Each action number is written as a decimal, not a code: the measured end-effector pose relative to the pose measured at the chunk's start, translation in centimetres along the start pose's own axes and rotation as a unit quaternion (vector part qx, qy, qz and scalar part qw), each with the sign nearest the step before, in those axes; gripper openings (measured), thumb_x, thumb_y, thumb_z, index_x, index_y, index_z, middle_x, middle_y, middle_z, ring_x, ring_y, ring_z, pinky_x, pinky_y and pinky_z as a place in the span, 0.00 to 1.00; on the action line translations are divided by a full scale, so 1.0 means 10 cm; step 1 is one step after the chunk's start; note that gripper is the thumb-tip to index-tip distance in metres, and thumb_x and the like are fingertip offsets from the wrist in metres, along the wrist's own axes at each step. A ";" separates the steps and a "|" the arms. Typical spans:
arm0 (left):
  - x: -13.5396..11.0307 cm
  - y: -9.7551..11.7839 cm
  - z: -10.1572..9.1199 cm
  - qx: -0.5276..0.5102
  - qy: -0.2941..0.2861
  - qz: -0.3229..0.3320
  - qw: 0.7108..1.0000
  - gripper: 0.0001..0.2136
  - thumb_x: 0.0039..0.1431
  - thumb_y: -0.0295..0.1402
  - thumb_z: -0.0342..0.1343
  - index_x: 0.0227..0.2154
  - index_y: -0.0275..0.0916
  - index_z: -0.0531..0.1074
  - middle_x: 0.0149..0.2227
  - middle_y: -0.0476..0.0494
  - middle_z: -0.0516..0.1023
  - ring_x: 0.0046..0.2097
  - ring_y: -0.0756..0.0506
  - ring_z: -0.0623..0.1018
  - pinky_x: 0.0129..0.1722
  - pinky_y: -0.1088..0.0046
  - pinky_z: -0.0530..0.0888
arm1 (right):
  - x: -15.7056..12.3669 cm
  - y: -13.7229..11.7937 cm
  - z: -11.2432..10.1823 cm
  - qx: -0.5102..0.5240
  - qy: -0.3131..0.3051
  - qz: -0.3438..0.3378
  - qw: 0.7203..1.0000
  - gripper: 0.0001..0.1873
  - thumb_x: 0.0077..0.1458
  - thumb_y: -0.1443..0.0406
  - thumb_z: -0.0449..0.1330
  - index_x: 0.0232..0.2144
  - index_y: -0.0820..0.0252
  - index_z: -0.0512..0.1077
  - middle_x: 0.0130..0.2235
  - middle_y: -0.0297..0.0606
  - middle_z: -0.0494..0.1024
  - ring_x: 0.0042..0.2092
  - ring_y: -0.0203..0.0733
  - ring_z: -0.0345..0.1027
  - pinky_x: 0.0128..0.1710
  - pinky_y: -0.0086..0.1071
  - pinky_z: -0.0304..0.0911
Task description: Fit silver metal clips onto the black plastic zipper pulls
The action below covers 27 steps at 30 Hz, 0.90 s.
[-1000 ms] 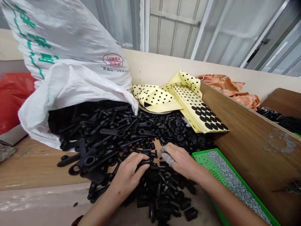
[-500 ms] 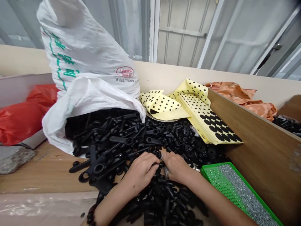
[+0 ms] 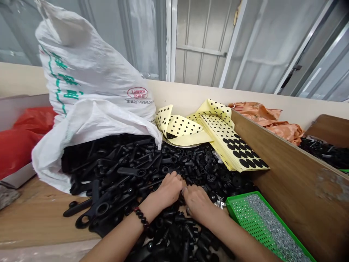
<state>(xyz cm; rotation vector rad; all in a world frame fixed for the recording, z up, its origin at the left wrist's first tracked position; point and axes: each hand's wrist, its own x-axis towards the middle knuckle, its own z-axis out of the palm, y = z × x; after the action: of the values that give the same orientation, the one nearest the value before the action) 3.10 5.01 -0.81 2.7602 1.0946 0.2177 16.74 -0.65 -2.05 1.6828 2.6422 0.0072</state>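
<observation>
A wooden workbench (image 3: pixel 32 214) runs below a ribbed metal door (image 3: pixel 201 47) at top centre, and across it, at lower centre, spreads a heap of black moulded plastic parts (image 3: pixel 170 233): slotted lever arms with ring ends and short hollow cylinders. They look light, stiff and hard, and likely to slide against each other; the cylinders seem best pinched across their bodies, the arms by the shank. The left hand (image 3: pixel 168 190), with a dark beaded bracelet (image 3: pixel 141 219) on its wrist, and the right hand (image 3: pixel 196 203) lie close together on the heap, fingers curled down among the parts. Whether either is closed on a piece cannot be told. Just right of them sits a green perforated tray (image 3: pixel 240 214) holding small silver washers (image 3: pixel 275 229). Behind the heap lie yellow sheets of black dots (image 3: pixel 234 149). A white woven sack (image 3: pixel 89 72) slumps open at upper left beside a red plastic bag (image 3: pixel 19 149), and an orange bag (image 3: pixel 264 120) lies at upper right beyond a wooden divider board (image 3: pixel 286 171).
</observation>
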 end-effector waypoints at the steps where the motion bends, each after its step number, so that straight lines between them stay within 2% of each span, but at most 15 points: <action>1: 0.00 0.00 -0.02 -0.009 0.002 -0.003 1.000 0.10 0.52 0.19 0.46 0.27 0.36 0.70 0.34 0.38 0.73 0.40 0.39 0.68 0.41 0.61 0.66 | 0.00 0.01 0.00 0.004 0.002 -0.002 1.000 0.14 0.43 0.75 0.54 0.37 0.68 0.66 0.36 0.50 0.71 0.39 0.51 0.64 0.37 0.40 0.59; 4: -0.01 -0.02 -0.11 -0.054 0.018 -0.014 0.998 0.07 0.53 0.24 0.48 0.24 0.36 0.70 0.32 0.38 0.73 0.40 0.39 0.69 0.42 0.62 0.66 | -0.02 0.04 -0.04 0.023 0.013 -0.006 1.000 0.13 0.43 0.76 0.53 0.35 0.66 0.66 0.35 0.48 0.71 0.39 0.50 0.64 0.36 0.37 0.59; 7: -0.06 -0.02 -0.21 -0.127 0.046 -0.039 0.990 0.07 0.55 0.27 0.48 0.28 0.36 0.71 0.31 0.42 0.74 0.38 0.41 0.71 0.41 0.64 0.66 | -0.06 0.14 -0.17 0.053 0.036 0.001 0.998 0.13 0.42 0.77 0.52 0.33 0.64 0.64 0.34 0.45 0.71 0.37 0.46 0.64 0.34 0.34 0.57; 9: -0.12 -0.01 -0.25 -0.191 0.060 -0.057 0.978 0.07 0.55 0.29 0.48 0.31 0.38 0.71 0.31 0.46 0.75 0.36 0.44 0.72 0.39 0.68 0.67 | -0.10 0.22 -0.28 0.080 0.056 0.009 0.995 0.11 0.43 0.77 0.51 0.31 0.62 0.63 0.31 0.41 0.70 0.34 0.43 0.63 0.32 0.31 0.56; 12: -0.21 0.04 -0.26 -0.302 0.061 -0.076 0.948 0.09 0.54 0.32 0.49 0.34 0.39 0.73 0.28 0.50 0.76 0.30 0.48 0.74 0.32 0.75 0.69 | -0.18 0.29 -0.44 0.131 0.096 0.014 0.987 0.07 0.50 0.75 0.47 0.29 0.59 0.60 0.29 0.33 0.67 0.30 0.36 0.60 0.29 0.27 0.54; 14: -0.26 0.09 -0.23 -0.371 0.055 -0.090 0.923 0.11 0.53 0.33 0.50 0.37 0.37 0.74 0.27 0.50 0.76 0.28 0.49 0.74 0.27 0.77 0.70 | -0.24 0.27 -0.52 0.210 0.142 0.007 0.967 0.06 0.53 0.73 0.47 0.29 0.59 0.59 0.28 0.31 0.66 0.29 0.34 0.59 0.28 0.26 0.53; 17: -0.31 0.17 -0.18 -0.452 0.046 -0.111 0.884 0.12 0.52 0.34 0.51 0.38 0.36 0.74 0.25 0.50 0.75 0.25 0.50 0.73 0.23 0.78 0.70 | -0.30 0.20 -0.58 0.331 0.199 -0.007 0.922 0.05 0.53 0.73 0.48 0.29 0.59 0.61 0.27 0.30 0.66 0.29 0.33 0.59 0.28 0.25 0.53; 22: -0.37 0.25 -0.19 -0.518 0.056 -0.142 0.842 0.13 0.52 0.34 0.52 0.37 0.33 0.74 0.20 0.51 0.72 0.22 0.52 0.71 0.21 0.79 0.68 | -0.37 0.09 -0.58 0.388 0.211 -0.011 0.897 0.04 0.52 0.72 0.50 0.28 0.60 0.62 0.28 0.31 0.67 0.29 0.33 0.58 0.28 0.26 0.53; 25: -0.42 0.30 -0.23 -0.527 0.060 -0.144 0.835 0.13 0.49 0.33 0.54 0.37 0.34 0.75 0.22 0.50 0.74 0.22 0.51 0.70 0.22 0.78 0.69 | -0.40 0.06 -0.56 0.398 0.200 -0.022 0.895 0.04 0.52 0.71 0.51 0.27 0.60 0.61 0.27 0.30 0.65 0.28 0.33 0.57 0.28 0.26 0.53; 27: -0.46 0.33 -0.26 -0.517 0.068 -0.126 0.844 0.12 0.47 0.30 0.55 0.36 0.36 0.76 0.27 0.48 0.77 0.27 0.49 0.72 0.27 0.75 0.70 | -0.42 0.05 -0.56 0.408 0.175 -0.025 0.896 0.04 0.53 0.71 0.51 0.28 0.59 0.60 0.27 0.29 0.64 0.28 0.33 0.56 0.28 0.25 0.52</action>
<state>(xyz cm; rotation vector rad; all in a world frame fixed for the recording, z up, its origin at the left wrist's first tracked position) 1.54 -0.27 2.08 1.6379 0.9387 0.7237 18.90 -4.22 3.56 1.9254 3.2112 -1.0337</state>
